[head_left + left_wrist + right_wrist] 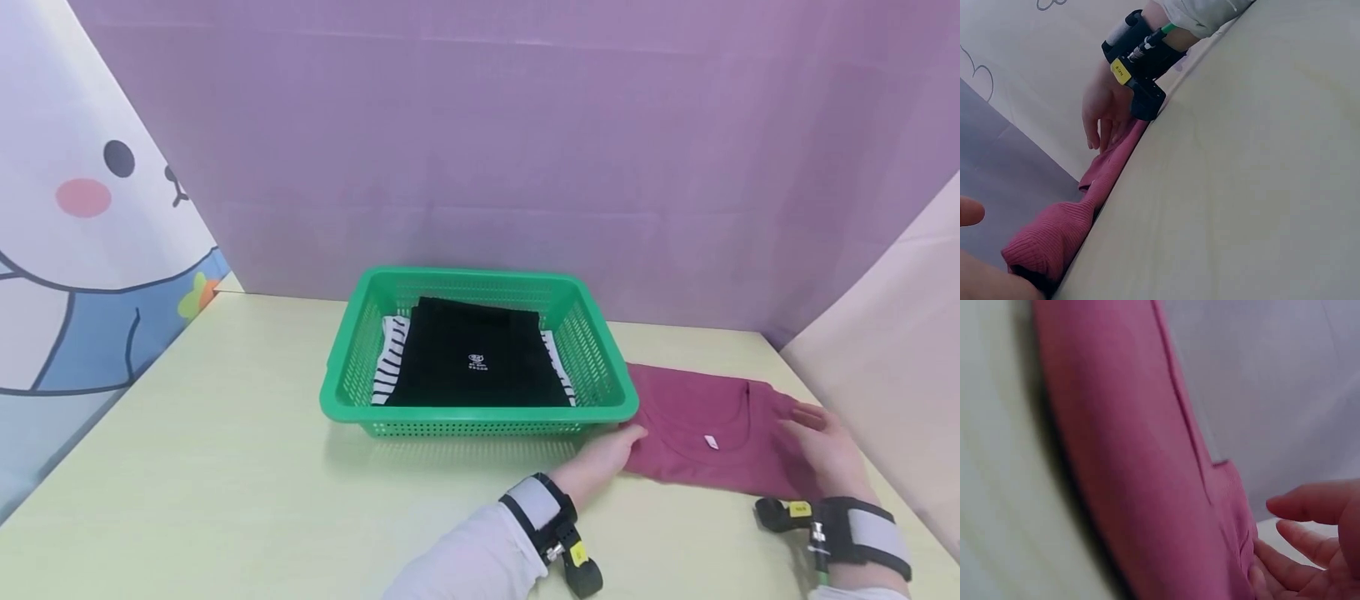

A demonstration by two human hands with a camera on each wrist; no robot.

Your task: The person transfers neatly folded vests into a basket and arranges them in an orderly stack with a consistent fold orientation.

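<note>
A folded maroon T-shirt [697,433], neckline and small white label showing, lies on the table to the right of the green basket. My left hand [609,454] is at the shirt's left edge by the basket corner. In the left wrist view its thumb [970,211] stands apart from the cloth, and its other fingers are mostly hidden by the shirt. At the opposite edge is my right hand [828,450]. The right wrist view has its fingers [1285,569] against the pink-looking cloth, with the thumb off it.
The green basket [480,414] stands at the table's middle, near the purple backdrop. Inside lies a folded black garment [480,350] with a small white print, on top of a black-and-white striped garment [390,358]. A pale wall [900,350] borders the table's right side.
</note>
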